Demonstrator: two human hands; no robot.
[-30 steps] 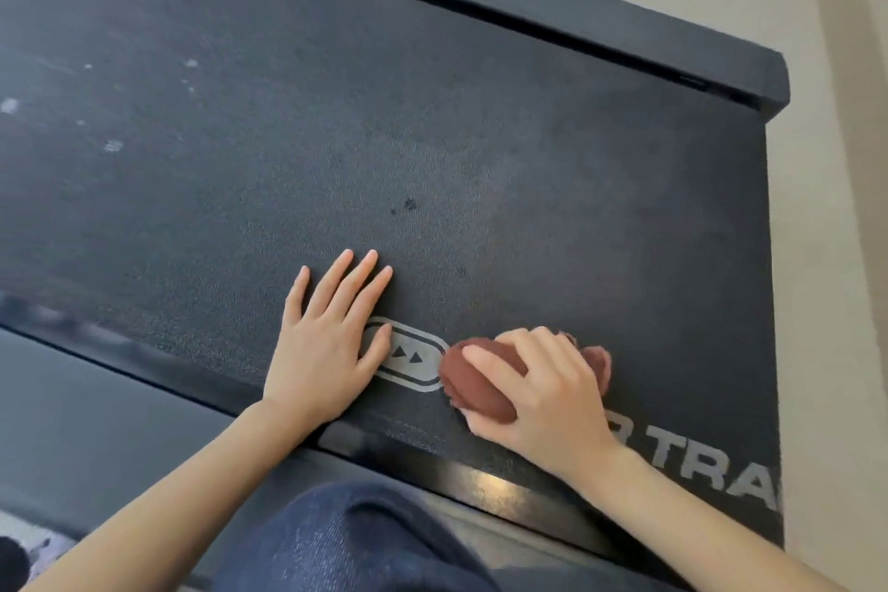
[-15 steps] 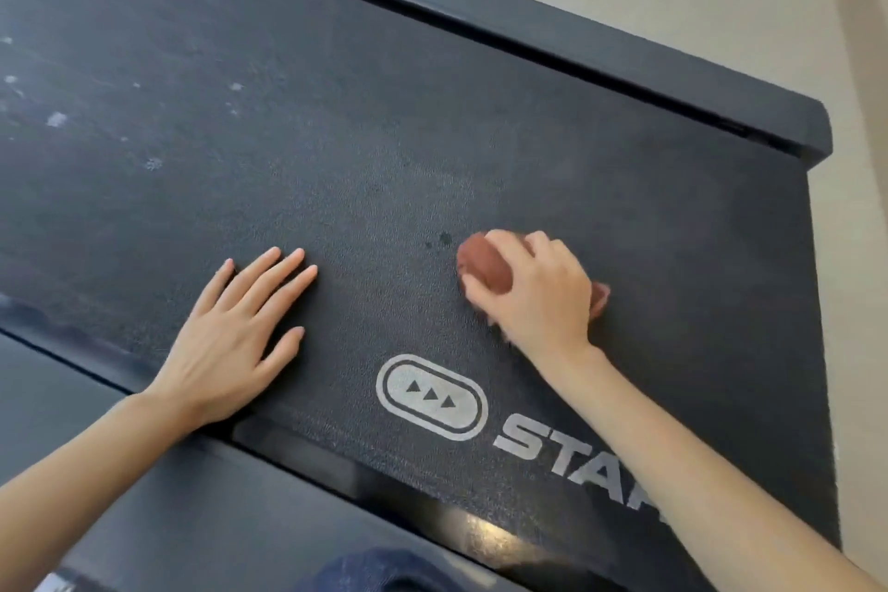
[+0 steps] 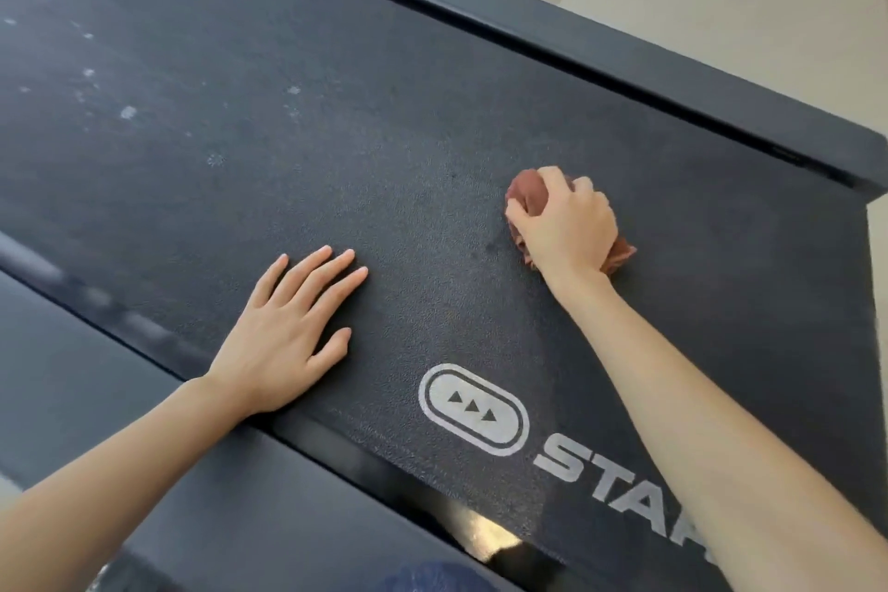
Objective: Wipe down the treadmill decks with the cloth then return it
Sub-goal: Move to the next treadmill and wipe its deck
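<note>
Right hand (image 3: 569, 228) has pushed the cloth (image 3: 528, 195) farther up the belt (image 3: 336, 135) — fingers curled round it | left hand (image 3: 288, 332) flat, fingers straight, lower centre

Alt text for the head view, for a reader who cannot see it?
A right hand grips a bunched reddish cloth against a dark treadmill belt. The left hand lies flat on the belt, apart from the cloth; pale specks dot its left part.

Left hand (image 3: 288, 327) lies flat, palm down, at lower centre, fingers straight and slightly spread, forearm entering from the lower left. Right hand (image 3: 567, 226), right of centre, curls its fingers round a bunched cloth (image 3: 526, 195), arm extended from the lower right.
</note>
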